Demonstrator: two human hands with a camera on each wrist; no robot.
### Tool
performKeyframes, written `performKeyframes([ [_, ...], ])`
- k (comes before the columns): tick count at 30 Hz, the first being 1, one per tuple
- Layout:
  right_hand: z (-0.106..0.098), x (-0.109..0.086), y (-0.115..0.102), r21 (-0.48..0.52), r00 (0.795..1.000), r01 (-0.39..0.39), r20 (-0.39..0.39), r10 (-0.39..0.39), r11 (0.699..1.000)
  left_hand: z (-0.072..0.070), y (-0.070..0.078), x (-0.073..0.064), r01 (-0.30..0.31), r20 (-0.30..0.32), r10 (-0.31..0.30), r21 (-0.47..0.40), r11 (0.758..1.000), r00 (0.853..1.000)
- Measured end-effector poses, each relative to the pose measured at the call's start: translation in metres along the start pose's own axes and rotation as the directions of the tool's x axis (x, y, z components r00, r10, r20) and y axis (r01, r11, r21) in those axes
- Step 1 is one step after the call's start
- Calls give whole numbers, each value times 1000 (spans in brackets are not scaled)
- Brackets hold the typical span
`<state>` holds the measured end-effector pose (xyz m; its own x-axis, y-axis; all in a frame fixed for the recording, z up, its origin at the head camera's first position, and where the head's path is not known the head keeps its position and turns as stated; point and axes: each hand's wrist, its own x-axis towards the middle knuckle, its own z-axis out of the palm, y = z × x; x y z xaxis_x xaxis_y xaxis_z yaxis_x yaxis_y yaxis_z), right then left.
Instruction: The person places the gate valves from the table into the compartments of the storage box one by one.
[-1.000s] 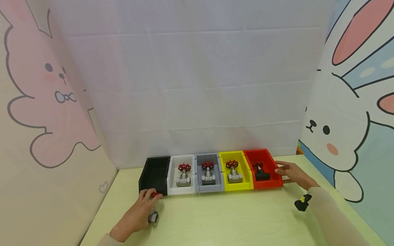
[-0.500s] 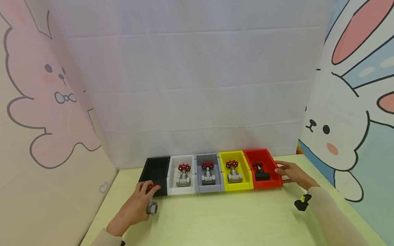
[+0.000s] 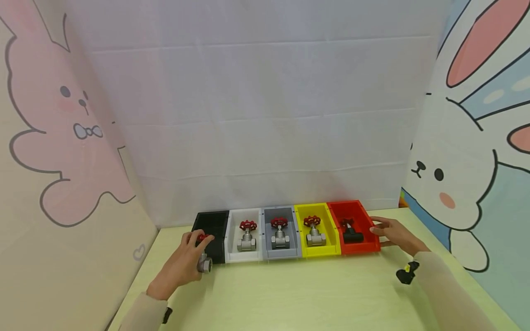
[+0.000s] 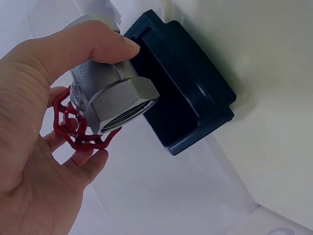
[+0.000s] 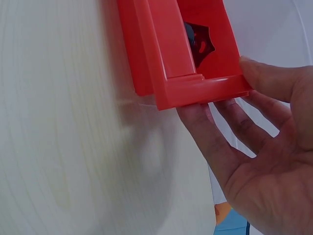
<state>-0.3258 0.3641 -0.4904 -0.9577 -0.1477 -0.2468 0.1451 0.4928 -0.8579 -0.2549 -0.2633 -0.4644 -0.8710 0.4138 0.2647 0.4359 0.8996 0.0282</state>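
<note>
My left hand (image 3: 180,266) grips a metal gate valve (image 3: 205,264) with a red handwheel, close to the front left corner of the black bin (image 3: 216,257). In the left wrist view, the thumb lies across the steel body and fingertips touch the handwheel (image 4: 73,134). The black bin's interior is partly hidden behind the valve. At the row's right end, my right hand (image 3: 396,234) pinches the side of the red bin (image 3: 361,248), thumb at the rim and fingers against the outer wall. Inside this bin lies a black-bodied valve (image 3: 353,235) with a dark red handwheel.
White (image 3: 244,257), grey (image 3: 283,253) and yellow (image 3: 322,251) bins stand between the black and red ones. Each holds a steel valve with a red handwheel. The row sits on a pale wooden table (image 3: 290,294) before a white cloth backdrop (image 3: 265,138).
My left hand has carried the valve away from me, up to the black bin's front corner, overlapping it in the head view. The right hand and the bins have not moved.
</note>
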Motion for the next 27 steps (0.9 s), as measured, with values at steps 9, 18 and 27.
performKeyframes([
  [9,0,0,1,-9,1000,-1,-5,1,1000,2,-8,20,2,-14,-2,-9,1000,1000],
  [18,0,0,1,-3,1000,1,-5,-1,1000,4,-14,35,32,15,-32,-45,998,999],
  [27,0,-1,-1,3,1000,-7,-7,7,1000,9,-19,52,98,76,-91,-103,990,993],
])
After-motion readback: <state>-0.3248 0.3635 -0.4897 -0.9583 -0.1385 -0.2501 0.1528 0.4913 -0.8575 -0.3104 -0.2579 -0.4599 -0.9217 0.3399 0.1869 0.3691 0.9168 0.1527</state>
